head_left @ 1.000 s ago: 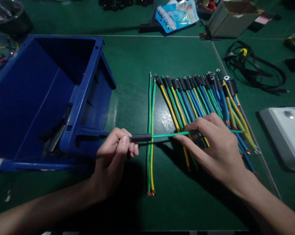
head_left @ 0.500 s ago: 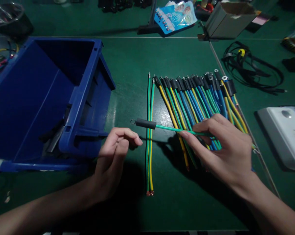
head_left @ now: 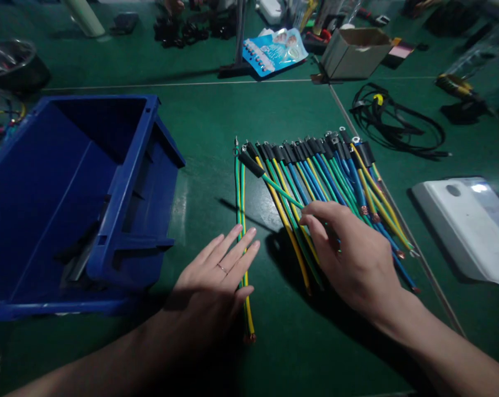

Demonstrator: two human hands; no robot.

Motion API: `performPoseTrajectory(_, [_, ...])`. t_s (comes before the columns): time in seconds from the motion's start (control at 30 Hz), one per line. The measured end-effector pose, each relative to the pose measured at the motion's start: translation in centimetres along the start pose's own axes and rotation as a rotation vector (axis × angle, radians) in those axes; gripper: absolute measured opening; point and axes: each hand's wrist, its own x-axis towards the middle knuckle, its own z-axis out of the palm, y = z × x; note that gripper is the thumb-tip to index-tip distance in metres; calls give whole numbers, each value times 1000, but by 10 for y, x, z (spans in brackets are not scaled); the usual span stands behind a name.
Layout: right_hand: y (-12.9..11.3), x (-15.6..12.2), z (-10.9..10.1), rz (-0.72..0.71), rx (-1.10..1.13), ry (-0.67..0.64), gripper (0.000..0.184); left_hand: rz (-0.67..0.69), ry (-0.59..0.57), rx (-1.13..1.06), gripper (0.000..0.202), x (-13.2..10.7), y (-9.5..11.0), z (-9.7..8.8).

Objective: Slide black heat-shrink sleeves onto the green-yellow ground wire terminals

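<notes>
My right hand [head_left: 348, 248] pinches a green wire [head_left: 283, 192] whose far end carries a black sleeve [head_left: 251, 164] and a small ring terminal. This wire slants up and left above the table. My left hand [head_left: 220, 264] is open, palm down, its fingers over two green-and-yellow wires [head_left: 240, 193] lying side by side; whether it presses on them I cannot tell. Those two have bare metal terminals at the top and copper strands at the bottom. Under and beyond my right hand spreads a row of blue, green and yellow wires [head_left: 315, 176], most with black sleeves near their terminals.
A blue plastic bin [head_left: 129, 160] with dark pieces inside stands at the left. A white box-like device [head_left: 464, 220] sits at the right, below a coiled black cable [head_left: 393, 124]. Farther back are a blue packet [head_left: 274, 52] and a cardboard box [head_left: 354, 55].
My left hand has uncurled and moved over the two wires. The held wire's sleeved end has swung upward, away from my left hand. The camera view has shifted.
</notes>
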Motion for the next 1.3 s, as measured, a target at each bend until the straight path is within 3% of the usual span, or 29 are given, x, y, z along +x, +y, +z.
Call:
performPoseTrajectory(0.2, [-1, -6, -7, -53, -5, -6, 25, -15, 54, 106, 51, -1, 6, -4])
performPoseTrajectory(0.43, [-5, 0, -11, -20, 78, -4, 38, 13, 134, 158, 53, 0, 8, -7])
performPoseTrajectory(0.87, [-9, -2, 11, -116, 67, -306, 53, 11, 114, 204, 52, 0, 6, -3])
performPoseTrajectory(1.13, [-13, -4, 21, -151, 28, -311, 50, 60, 54, 215, 68, -4, -6, 9])
performPoseTrajectory(1.3, [-17, -2, 16, -241, 106, -210, 30, 50, 36, 202, 67, -4, -5, 8])
